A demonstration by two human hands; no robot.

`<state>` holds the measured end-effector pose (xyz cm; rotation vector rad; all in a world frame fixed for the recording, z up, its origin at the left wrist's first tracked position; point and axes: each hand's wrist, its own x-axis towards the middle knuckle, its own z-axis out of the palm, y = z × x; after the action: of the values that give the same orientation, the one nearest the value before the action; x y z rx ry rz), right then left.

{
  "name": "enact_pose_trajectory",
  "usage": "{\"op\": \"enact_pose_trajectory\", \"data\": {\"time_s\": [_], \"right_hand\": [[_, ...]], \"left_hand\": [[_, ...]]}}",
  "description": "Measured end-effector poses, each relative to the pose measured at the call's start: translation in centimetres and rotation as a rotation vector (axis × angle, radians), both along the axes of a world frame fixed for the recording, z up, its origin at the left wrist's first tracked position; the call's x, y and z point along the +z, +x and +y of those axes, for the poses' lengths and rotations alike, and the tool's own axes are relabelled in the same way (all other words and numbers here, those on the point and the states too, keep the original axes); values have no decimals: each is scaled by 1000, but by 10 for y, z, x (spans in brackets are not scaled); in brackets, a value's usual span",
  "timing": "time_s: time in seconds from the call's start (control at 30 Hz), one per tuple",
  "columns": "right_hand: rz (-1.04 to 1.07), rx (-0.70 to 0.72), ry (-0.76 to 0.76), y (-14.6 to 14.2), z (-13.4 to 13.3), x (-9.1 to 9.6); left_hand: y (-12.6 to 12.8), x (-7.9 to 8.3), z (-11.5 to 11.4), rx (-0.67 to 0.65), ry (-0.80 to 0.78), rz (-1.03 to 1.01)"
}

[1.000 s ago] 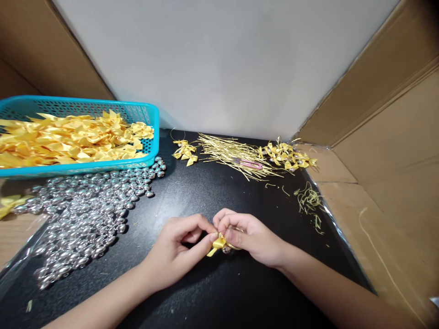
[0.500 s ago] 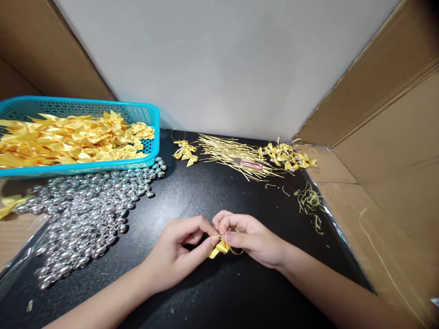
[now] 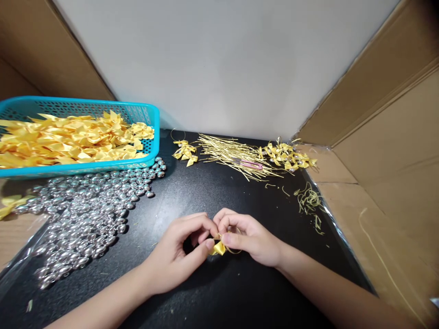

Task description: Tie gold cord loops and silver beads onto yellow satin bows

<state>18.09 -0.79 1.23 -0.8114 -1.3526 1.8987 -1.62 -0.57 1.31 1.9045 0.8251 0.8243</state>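
Observation:
A small yellow ribbon bow [image 3: 219, 248] with a looped gold cord [image 3: 235, 252] is between my hands, low over the black table. My right hand [image 3: 252, 240] pinches the cord just above the bow with thumb and forefinger, and the loop hangs by its fingers. At the bow's left edge, my left hand [image 3: 185, 249] has its thumb against the ribbon and its bent forefinger at the cord. The fingertips partly cover the point where cord and bow meet.
A blue basket [image 3: 155, 132] of yellow bows stands at the left, with many silver beads [image 3: 85, 214] spread before it. Toward the back lie gold cords [image 3: 222, 148], pink-handled snips [image 3: 252, 164], and beaded bows [image 3: 288, 155]. Cord scraps [image 3: 308, 198] lie at the right.
My left thumb and forefinger have parted a little, and the forefinger has shifted at the cord. The bow has turned slightly. My right hand has barely moved.

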Motion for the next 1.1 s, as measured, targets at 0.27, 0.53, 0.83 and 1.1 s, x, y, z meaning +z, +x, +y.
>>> {"op": "enact_pose_trajectory", "data": {"time_s": [0.27,0.53,0.83,1.1], "right_hand": [[-64,-26,97,0,-1,0],[-183,-88,250,1,-2,4],[-307,-124,381,0,-4,10],[-379,-147,441,-1,-6,9]], "left_hand": [[-1,5,1,81,-1,-28],[2,6,0,33,-64,-24],[4,8,1,50,-29,-12],[3,3,-1,96,78,18]]}}
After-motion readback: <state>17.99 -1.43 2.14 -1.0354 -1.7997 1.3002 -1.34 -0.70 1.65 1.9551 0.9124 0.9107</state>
